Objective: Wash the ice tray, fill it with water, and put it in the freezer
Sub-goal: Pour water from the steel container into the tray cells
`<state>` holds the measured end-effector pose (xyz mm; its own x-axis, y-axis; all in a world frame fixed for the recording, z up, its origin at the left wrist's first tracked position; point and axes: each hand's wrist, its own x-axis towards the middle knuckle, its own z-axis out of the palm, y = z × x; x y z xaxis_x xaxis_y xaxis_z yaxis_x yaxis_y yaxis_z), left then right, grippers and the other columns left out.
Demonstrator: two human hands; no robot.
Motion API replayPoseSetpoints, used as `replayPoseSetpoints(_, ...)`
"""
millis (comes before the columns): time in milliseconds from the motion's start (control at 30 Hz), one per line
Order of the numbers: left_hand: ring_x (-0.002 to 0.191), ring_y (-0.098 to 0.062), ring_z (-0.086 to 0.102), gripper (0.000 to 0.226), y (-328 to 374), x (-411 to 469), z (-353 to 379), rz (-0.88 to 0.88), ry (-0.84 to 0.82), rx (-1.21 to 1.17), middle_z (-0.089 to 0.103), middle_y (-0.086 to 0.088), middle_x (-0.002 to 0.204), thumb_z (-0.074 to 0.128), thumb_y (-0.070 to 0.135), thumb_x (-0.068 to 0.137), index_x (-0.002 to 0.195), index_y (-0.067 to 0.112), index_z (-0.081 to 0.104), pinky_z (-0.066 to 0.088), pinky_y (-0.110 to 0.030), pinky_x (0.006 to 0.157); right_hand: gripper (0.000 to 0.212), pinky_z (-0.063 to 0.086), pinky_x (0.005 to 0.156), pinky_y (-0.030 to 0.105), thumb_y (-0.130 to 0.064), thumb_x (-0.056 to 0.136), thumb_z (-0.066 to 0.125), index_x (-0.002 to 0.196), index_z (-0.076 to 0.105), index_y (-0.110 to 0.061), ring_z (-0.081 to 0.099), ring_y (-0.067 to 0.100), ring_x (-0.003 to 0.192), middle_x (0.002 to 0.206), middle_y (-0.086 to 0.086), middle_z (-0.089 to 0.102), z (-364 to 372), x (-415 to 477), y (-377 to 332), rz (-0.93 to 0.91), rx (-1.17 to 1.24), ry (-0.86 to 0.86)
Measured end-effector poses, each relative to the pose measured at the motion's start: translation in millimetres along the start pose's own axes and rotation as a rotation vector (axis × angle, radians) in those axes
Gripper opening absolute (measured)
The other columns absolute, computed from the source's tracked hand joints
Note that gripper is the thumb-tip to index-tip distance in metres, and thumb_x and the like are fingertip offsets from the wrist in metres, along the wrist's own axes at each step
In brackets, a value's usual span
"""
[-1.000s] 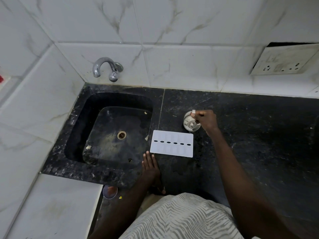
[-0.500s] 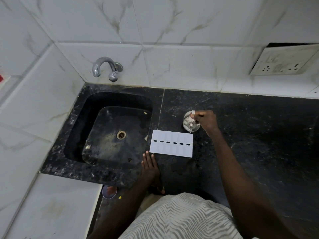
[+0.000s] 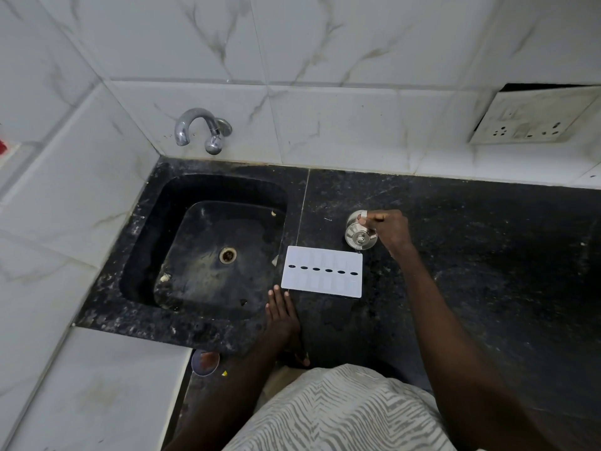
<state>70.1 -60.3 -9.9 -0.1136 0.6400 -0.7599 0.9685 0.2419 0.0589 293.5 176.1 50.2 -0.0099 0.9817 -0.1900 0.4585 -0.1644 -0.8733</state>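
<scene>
Now ice tray point(image 3: 322, 271) between hands: left hand point(image 3: 282, 315) just beside, right hand point(image 3: 390, 229) near.

One head-worn wide-angle view looks steeply down from above at the counter point(image 3: 455, 255), facing the tiled wall point(image 3: 325, 43) across the frame's top. The sink point(image 3: 208, 249) sits left of centre; arms enter from the bottom edge.
</scene>
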Motion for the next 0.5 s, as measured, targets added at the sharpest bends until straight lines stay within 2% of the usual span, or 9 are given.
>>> replayPoseSetpoints(233, 0.141, -0.056, -0.039, 0.172, -0.6, 3.3, 1.9, -0.006, -0.012, 0.007, -0.044, -0.04, 0.148, 0.094, 0.062, 0.055, 0.15, -0.012, -0.03, -0.01, -0.064, 0.124, 0.025, 0.062, 0.086, 0.034, -0.013, 0.077, 0.09, 0.101, 0.082, -0.008, 0.074, 0.01, 0.083, 0.1, 0.007, 0.08, 0.6, 0.3, 2.9, 0.009, 0.018, -0.005)
replayPoseSetpoints(367, 0.14, -0.056, -0.04, 0.175, -2.3, 4.8, 3.2, -0.008, -0.003, 0.007, -0.045, -0.04, 0.148, 0.094, 0.064, 0.053, 0.149, -0.012, -0.031, -0.008, -0.064, 0.125, 0.027, 0.063, 0.082, 0.031, -0.01, 0.077, 0.089, 0.103, 0.081, -0.005, 0.074, 0.011, 0.083, 0.102, 0.009, 0.08, 0.6, 0.2, 2.0, 0.02, 0.048, -0.014)
replayPoseSetpoints(500, 0.141, -0.057, -0.038, 0.174, -2.8, 4.9, 4.6, -0.007, 0.011, 0.015, -0.043, -0.041, 0.148, 0.093, 0.064, 0.054, 0.149, -0.012, -0.03, -0.007, -0.065, 0.125, 0.026, 0.059, 0.07, 0.016, -0.009, 0.078, 0.089, 0.102, 0.081, -0.004, 0.069, -0.005, 0.068, 0.099, 0.006, 0.079, 0.3, -0.2, 2.0, 0.005, 0.043, -0.013)
